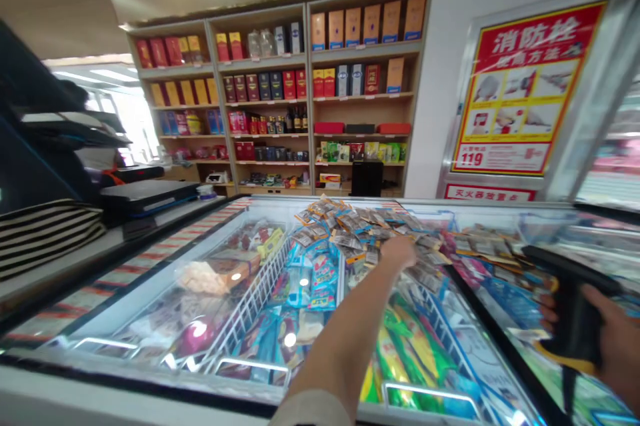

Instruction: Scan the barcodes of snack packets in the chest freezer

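Wooden shelves (367,51) are lining the far wall of a shop, their boards carrying rows of boxed goods in red, gold, orange and dark blue across the upper centre of the frame. At upper right, a red-and-yellow poster (530,89) is hanging on the white wall (450,13). Below, a chest freezer (60,391) is occupying most of the lower half, with white wire baskets (255,293) dividing its contents: blue packages (325,279) are lying at lower centre, and green-and-yellow packages (413,346) are filling the basket to their right. A heap of small packets (350,223), grey with orange and blue edges, is spreading over the far middle of the freezer, just right of the frame's centre. At the right edge, the right hand (613,339) is gripping a black-and-yellow handheld scanner (575,319), its fingers (549,314) closing around the handle. From bottom centre, the left arm (345,339) is extending up to the heap, where the left hand (399,251) is appearing blurred among the packets; whether its fingers are spreading or holding a packet, one cannot tell. At far left, a black-and-white striped cloth (50,236) is lying near a flat dark device (150,194).
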`<action>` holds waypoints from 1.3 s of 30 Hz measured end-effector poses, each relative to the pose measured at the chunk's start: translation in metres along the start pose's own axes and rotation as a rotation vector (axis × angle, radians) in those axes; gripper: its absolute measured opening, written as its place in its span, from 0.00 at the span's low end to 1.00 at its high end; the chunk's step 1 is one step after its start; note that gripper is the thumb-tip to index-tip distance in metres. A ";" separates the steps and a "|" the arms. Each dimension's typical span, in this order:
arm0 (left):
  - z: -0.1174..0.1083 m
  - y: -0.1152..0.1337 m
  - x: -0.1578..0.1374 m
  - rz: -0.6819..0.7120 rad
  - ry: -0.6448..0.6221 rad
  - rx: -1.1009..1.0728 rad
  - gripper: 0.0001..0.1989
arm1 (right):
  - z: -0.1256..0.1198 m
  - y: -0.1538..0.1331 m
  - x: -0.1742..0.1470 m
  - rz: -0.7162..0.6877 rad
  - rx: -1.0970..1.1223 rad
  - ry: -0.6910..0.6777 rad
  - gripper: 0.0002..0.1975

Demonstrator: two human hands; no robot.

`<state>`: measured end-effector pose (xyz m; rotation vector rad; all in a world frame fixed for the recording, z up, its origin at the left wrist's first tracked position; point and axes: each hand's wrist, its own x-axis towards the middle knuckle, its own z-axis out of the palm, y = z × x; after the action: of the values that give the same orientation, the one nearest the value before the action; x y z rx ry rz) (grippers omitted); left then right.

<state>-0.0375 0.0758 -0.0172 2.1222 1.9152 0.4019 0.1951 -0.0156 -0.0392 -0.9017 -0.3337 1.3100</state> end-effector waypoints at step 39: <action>0.066 0.104 0.077 -0.130 0.092 -1.869 0.11 | 0.004 0.003 -0.002 -0.152 0.003 -0.220 0.16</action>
<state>0.0907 0.1413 -0.0379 0.6537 0.7386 1.4403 0.1900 -0.0157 -0.0383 -0.7159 -0.5611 1.2700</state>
